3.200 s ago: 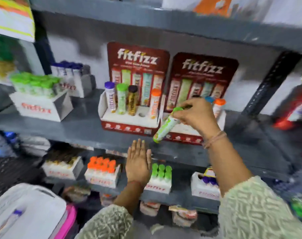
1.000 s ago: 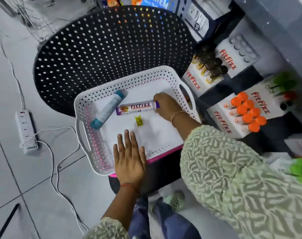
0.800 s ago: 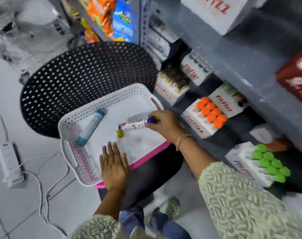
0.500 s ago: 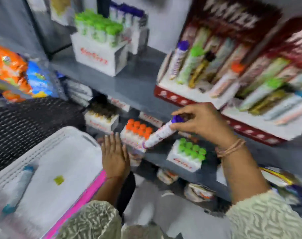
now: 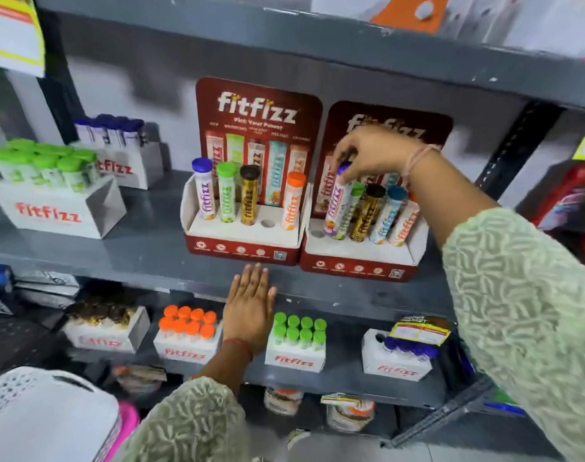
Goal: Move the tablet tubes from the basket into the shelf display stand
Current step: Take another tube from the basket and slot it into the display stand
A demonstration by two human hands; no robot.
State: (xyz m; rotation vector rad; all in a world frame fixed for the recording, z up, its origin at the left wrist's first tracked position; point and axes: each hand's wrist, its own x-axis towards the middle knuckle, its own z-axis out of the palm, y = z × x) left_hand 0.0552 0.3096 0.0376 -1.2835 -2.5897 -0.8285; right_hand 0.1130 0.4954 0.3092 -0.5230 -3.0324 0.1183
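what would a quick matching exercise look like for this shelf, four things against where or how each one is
Things:
1. purple-capped tube
2. left hand
3. left display stand
4. right hand

States:
A. flat on the shelf edge
B. one hole empty, second from right
C. tilted, base by the leftmost hole of the right stand
D. gripping a tube's cap

Pairs: 1-C, 2-A, 3-B, 4-D
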